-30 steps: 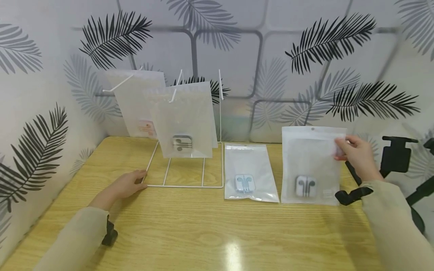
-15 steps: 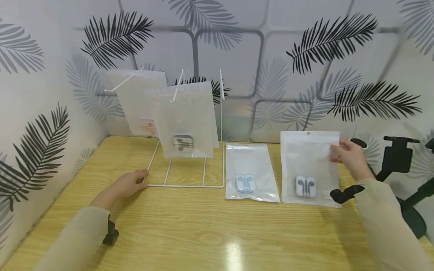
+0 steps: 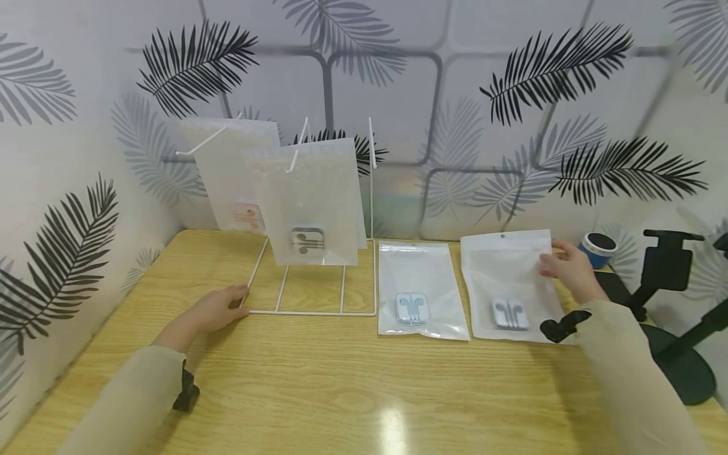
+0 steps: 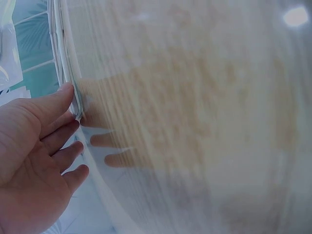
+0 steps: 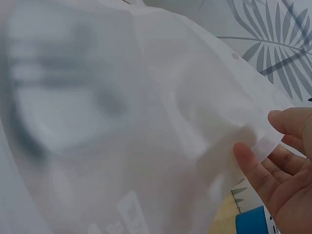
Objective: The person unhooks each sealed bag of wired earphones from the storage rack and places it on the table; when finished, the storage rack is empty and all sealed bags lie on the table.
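Note:
My right hand (image 3: 573,273) pinches the right edge of a white zip bag (image 3: 503,273). Inside that bag is a square case with earphones (image 3: 510,314); its upper part tilts up off the table. The right wrist view has the bag's corner (image 5: 265,141) between thumb and fingers. At the front left corner of a white wire display rack (image 3: 313,313), my left hand (image 3: 213,311) pinches the wire, also seen under the thumb in the left wrist view. Two hooks of the rack bear hanging bags, a front bag (image 3: 309,196) and a rear left bag (image 3: 227,170).
A second zip bag (image 3: 421,272) with light blue earphones lies flat between the rack and the held bag. At the right stand a blue cylinder (image 3: 597,251) and a black stand (image 3: 671,259). The rack's right hook (image 3: 372,142) bears no bag.
My right hand has moved left and slightly down. The bag's top has swung left and lowered, leaving the blue cylinder in view. My left hand stays at the rack's corner.

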The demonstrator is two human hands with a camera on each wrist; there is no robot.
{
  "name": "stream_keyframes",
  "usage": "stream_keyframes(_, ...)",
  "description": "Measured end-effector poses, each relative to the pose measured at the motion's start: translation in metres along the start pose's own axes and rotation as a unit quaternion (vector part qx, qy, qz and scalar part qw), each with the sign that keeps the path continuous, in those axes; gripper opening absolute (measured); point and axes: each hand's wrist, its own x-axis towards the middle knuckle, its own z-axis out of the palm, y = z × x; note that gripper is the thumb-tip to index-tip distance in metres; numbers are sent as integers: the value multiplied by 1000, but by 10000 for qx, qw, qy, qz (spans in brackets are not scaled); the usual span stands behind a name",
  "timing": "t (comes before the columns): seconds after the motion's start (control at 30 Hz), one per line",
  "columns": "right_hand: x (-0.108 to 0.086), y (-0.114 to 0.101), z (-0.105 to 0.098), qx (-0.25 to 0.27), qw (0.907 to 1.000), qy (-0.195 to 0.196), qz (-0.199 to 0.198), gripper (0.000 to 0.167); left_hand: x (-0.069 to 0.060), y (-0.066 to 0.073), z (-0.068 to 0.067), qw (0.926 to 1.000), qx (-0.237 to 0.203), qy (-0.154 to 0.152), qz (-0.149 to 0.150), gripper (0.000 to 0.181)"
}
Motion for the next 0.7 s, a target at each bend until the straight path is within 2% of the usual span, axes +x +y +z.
stream_keyframes(0.27,6,3,5,-449,9979,6,463,65,0,1,0,10000,-9,-19,-13,53)
stream_keyframes(0.43,6,5,5,-420,9978,-104,505,67,0,1,-2,10000,13,-12,-8,53)
stream_keyframes(0.7,6,8,5,-165,9958,-99,892,67,0,1,-1,10000,57,-32,-26,54)
